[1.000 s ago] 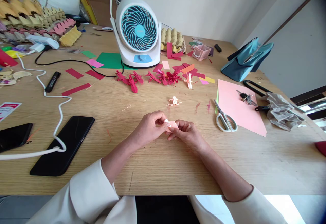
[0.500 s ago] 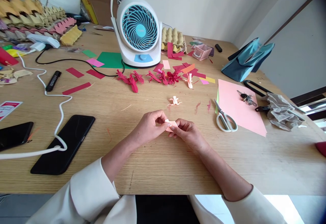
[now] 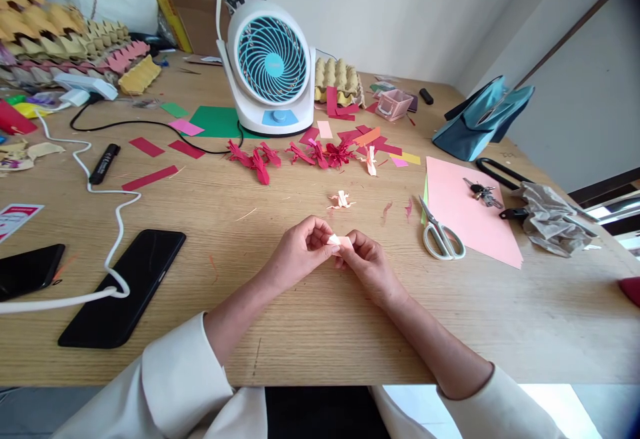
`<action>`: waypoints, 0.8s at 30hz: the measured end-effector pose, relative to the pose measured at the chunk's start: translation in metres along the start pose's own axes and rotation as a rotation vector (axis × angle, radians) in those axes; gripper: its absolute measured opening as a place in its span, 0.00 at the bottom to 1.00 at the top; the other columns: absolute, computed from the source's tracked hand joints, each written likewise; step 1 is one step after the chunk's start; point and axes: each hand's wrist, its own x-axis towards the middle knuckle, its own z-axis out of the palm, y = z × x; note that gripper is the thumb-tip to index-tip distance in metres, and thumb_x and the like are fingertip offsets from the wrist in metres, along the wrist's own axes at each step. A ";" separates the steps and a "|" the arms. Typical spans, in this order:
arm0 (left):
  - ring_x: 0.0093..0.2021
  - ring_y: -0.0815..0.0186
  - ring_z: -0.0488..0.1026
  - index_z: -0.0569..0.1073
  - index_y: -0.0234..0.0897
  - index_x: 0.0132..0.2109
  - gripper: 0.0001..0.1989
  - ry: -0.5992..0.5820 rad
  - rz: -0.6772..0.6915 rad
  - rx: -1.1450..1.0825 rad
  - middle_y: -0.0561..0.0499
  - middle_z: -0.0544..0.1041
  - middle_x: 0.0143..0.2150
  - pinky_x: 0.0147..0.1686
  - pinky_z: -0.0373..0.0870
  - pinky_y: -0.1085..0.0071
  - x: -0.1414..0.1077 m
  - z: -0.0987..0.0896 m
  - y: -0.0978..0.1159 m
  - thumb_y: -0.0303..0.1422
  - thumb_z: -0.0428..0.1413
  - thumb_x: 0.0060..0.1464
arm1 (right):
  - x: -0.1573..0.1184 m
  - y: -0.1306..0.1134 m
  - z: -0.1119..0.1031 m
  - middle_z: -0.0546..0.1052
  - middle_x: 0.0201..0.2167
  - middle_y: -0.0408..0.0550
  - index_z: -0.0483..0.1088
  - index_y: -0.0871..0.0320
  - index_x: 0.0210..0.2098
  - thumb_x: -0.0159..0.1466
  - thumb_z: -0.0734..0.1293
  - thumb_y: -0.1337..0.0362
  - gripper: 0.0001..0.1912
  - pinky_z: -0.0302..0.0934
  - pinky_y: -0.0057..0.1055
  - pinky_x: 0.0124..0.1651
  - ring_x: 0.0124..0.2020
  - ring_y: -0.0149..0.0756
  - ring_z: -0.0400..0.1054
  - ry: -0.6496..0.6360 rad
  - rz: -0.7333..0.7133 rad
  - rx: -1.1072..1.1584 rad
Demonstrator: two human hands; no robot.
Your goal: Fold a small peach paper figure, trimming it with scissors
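Observation:
A small light pink piece of folded paper [image 3: 344, 242] is held between my two hands, above the wooden table. My left hand [image 3: 303, 249] pinches its left end between thumb and fingers. On the right side, my right hand [image 3: 369, 262] grips the same paper, thumb on top. Just beyond the hands lies a pale pink cut-paper figure [image 3: 341, 200]. Farther back, another pale figure [image 3: 371, 160] stands beside a row of crimson paper figures [image 3: 260, 166]. White-handled scissors [image 3: 442, 234] lie to the right of my hands.
Pink sheets [image 3: 460, 206] with keys [image 3: 485, 194] lie at the right. A white fan [image 3: 273, 59] stands at the back. A black phone [image 3: 125, 292] and white cable [image 3: 120, 226] are at the left. Crimson strips [image 3: 150, 178] lie beyond them.
The folded paper and the fingers holding it have shifted slightly to the right. The view has tilted a little. Both hands keep hold of the paper.

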 end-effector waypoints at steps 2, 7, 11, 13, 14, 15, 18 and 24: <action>0.31 0.70 0.72 0.69 0.37 0.37 0.10 0.000 -0.002 -0.010 0.54 0.74 0.32 0.32 0.70 0.74 -0.001 0.003 -0.001 0.36 0.61 0.53 | 0.000 0.001 0.001 0.73 0.23 0.41 0.67 0.56 0.28 0.59 0.72 0.50 0.17 0.59 0.29 0.33 0.25 0.30 0.65 0.002 -0.019 0.030; 0.30 0.69 0.72 0.71 0.36 0.34 0.08 0.097 0.063 0.044 0.54 0.74 0.30 0.32 0.70 0.74 -0.007 0.007 0.001 0.36 0.60 0.55 | -0.002 0.001 0.005 0.74 0.25 0.41 0.71 0.56 0.29 0.58 0.73 0.53 0.14 0.62 0.29 0.37 0.28 0.30 0.67 -0.005 -0.024 0.145; 0.32 0.69 0.72 0.72 0.37 0.34 0.05 0.207 0.152 0.141 0.53 0.74 0.32 0.34 0.70 0.73 -0.012 0.009 0.008 0.33 0.60 0.55 | -0.004 0.001 0.008 0.75 0.25 0.41 0.72 0.55 0.29 0.58 0.73 0.53 0.13 0.63 0.30 0.40 0.30 0.31 0.68 -0.011 -0.029 0.192; 0.33 0.69 0.71 0.73 0.37 0.33 0.05 0.243 0.221 0.172 0.53 0.73 0.32 0.35 0.69 0.74 -0.013 0.010 0.011 0.32 0.60 0.55 | -0.004 0.001 0.008 0.76 0.28 0.41 0.73 0.55 0.29 0.58 0.74 0.53 0.12 0.63 0.31 0.43 0.32 0.32 0.69 -0.001 -0.042 0.186; 0.33 0.70 0.70 0.73 0.37 0.32 0.05 0.252 0.252 0.188 0.53 0.73 0.31 0.35 0.69 0.74 -0.014 0.010 0.012 0.32 0.60 0.55 | -0.004 0.001 0.008 0.77 0.29 0.42 0.74 0.55 0.29 0.57 0.74 0.53 0.12 0.63 0.31 0.45 0.34 0.32 0.70 0.001 -0.047 0.179; 0.32 0.70 0.70 0.73 0.37 0.32 0.05 0.255 0.277 0.204 0.53 0.72 0.31 0.35 0.68 0.73 -0.014 0.010 0.013 0.31 0.60 0.56 | -0.003 0.001 0.007 0.78 0.31 0.42 0.74 0.54 0.30 0.57 0.74 0.53 0.12 0.64 0.32 0.46 0.36 0.34 0.71 0.001 -0.051 0.171; 0.32 0.69 0.70 0.73 0.38 0.32 0.05 0.255 0.335 0.245 0.53 0.71 0.31 0.35 0.68 0.73 -0.015 0.009 0.014 0.30 0.60 0.56 | -0.004 0.001 0.008 0.80 0.33 0.43 0.76 0.53 0.30 0.56 0.74 0.53 0.11 0.64 0.34 0.49 0.38 0.36 0.72 -0.004 -0.058 0.159; 0.34 0.68 0.70 0.73 0.38 0.33 0.04 0.254 0.354 0.286 0.52 0.72 0.32 0.36 0.67 0.72 -0.014 0.008 0.013 0.30 0.59 0.57 | -0.004 -0.004 0.010 0.80 0.34 0.44 0.77 0.51 0.31 0.57 0.74 0.53 0.10 0.64 0.38 0.51 0.39 0.38 0.73 -0.004 -0.096 0.137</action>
